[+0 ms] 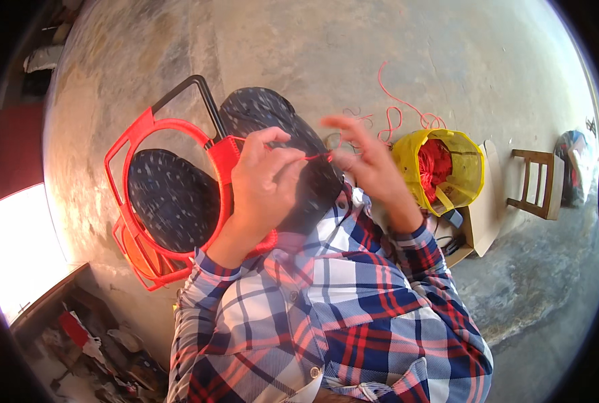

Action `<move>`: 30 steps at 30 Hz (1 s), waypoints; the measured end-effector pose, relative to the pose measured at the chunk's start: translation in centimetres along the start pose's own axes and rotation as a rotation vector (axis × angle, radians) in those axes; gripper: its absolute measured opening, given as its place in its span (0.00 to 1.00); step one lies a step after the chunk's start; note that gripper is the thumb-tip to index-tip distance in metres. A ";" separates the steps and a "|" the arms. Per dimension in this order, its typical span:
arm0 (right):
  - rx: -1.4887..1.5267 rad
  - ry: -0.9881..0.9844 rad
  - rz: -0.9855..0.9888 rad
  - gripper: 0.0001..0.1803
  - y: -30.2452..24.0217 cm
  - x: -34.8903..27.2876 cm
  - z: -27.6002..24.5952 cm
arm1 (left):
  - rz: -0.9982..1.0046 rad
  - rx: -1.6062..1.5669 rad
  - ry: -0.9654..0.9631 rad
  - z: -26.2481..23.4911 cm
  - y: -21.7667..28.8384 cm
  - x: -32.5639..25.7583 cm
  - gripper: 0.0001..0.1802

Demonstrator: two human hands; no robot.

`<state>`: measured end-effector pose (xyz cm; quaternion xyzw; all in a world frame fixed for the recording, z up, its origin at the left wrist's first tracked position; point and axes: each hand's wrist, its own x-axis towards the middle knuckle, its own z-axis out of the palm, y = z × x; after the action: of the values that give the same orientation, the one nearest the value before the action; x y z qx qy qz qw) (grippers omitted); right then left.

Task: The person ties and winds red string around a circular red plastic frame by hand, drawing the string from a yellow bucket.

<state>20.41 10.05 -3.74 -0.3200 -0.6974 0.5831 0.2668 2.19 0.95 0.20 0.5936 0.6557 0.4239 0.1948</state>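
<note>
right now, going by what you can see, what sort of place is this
Probably a simple indoor workroom or storage area: a worn, stained grey floor, a yellow container full of red cord, and slatted wooden furniture suggest it.

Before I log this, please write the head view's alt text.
Left hand and right hand hold a thin red cord. The dark-clad left knee shows through a ring-shaped red plastic frame; a round yellow container at right holds more red cord.
</note>
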 end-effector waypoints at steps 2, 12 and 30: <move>0.104 -0.141 -0.120 0.17 -1.1 0.0 2.5 | -0.001 -0.072 0.045 -0.3 -0.2 0.2 0.08; 0.091 0.095 0.501 0.13 13.6 -2.9 -9.9 | -0.241 -0.844 0.537 -4.7 -3.6 1.1 0.02; 0.518 0.273 0.209 0.19 2.2 1.3 -6.6 | -0.168 -0.210 -0.068 -1.2 -0.4 0.1 0.06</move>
<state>24.78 15.48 -4.74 -0.3868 -0.4468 0.7173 0.3691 0.99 0.67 0.62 0.5270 0.6481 0.4520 0.3130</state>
